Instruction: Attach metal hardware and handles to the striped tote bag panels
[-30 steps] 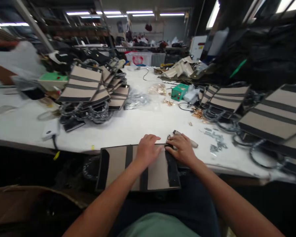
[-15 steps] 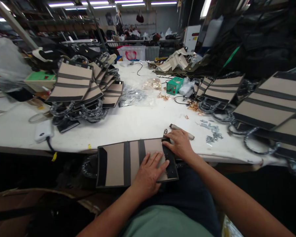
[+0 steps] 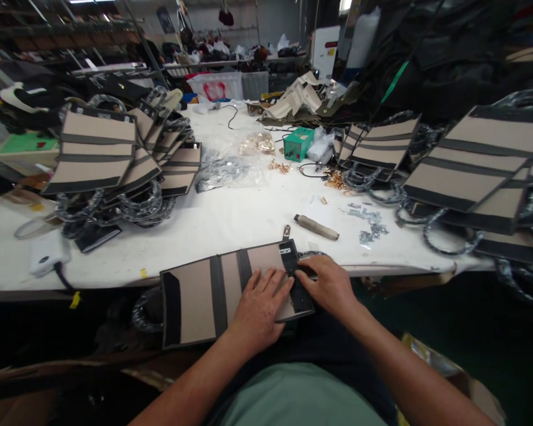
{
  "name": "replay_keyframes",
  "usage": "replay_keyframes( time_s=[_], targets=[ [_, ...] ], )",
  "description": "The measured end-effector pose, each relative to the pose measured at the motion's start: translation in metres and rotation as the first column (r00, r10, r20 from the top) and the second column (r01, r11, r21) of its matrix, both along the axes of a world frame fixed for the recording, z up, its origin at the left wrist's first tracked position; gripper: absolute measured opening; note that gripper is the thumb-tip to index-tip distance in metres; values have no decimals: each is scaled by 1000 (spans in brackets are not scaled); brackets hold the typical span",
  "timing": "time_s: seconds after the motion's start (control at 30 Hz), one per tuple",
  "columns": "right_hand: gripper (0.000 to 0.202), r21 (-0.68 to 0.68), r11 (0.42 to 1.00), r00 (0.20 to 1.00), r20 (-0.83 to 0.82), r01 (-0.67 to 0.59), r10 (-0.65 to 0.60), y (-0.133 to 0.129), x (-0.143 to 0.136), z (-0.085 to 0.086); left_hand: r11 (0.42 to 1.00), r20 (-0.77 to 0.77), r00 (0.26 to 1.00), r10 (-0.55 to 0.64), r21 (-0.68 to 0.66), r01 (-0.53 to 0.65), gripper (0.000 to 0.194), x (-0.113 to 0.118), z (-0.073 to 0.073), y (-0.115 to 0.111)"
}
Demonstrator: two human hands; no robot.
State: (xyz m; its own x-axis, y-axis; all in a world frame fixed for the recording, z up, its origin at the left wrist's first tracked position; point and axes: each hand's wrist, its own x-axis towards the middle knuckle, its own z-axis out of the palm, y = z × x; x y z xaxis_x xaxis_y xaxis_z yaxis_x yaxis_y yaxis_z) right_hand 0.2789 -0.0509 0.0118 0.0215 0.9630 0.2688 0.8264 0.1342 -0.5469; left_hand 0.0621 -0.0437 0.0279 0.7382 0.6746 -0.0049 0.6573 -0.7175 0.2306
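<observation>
A beige bag panel (image 3: 195, 302) with dark bands and dark end strips lies at the table's front edge, partly over my lap. My left hand (image 3: 260, 305) rests on it with its fingers stretched out flat. At the panel's right end, the thumb and fingers of my right hand (image 3: 331, 284) are drawn together at the dark strip (image 3: 301, 296). What they pinch, if anything, is too small to make out. A small metal plate (image 3: 285, 251) shows on that strip, and a metal tab (image 3: 286, 232) sticks out beyond its top edge. A plastic-wrapped ring handle (image 3: 146, 310) shows at the left.
A wrapped-handled tool (image 3: 316, 227) lies beyond the panel on the white table (image 3: 231, 225). Flat metal pieces (image 3: 369, 225), gold-coloured parts (image 3: 337, 180) and a green box (image 3: 298, 144) are farther out. Similar panels are stacked left (image 3: 98, 148) and right (image 3: 475, 160).
My right hand has moved down along the dark strip, uncovering the small metal plate and the tool. My left hand stays on the panel. The view has shifted to the right.
</observation>
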Motion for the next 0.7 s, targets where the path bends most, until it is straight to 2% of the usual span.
replay_keyframes(
  time_s=[0.23,0.37,0.5,0.7],
  targets=[
    [16,-177,984,1000,-30,0,-6,17,-5,8,1000,-30,1000,-4,-19,4,81,2,5,1],
    [14,-207,978,1000,-28,-14,8,21,-3,8,999,-44,999,-16,-34,14,80,4,10,2],
    [16,-233,971,998,-58,-43,31,22,1,9,999,-45,999,-31,-25,30,76,2,9,2],
    [15,-280,958,996,-81,-69,48,24,5,16,999,-78,996,-36,-24,34,83,4,7,3]
  ],
)
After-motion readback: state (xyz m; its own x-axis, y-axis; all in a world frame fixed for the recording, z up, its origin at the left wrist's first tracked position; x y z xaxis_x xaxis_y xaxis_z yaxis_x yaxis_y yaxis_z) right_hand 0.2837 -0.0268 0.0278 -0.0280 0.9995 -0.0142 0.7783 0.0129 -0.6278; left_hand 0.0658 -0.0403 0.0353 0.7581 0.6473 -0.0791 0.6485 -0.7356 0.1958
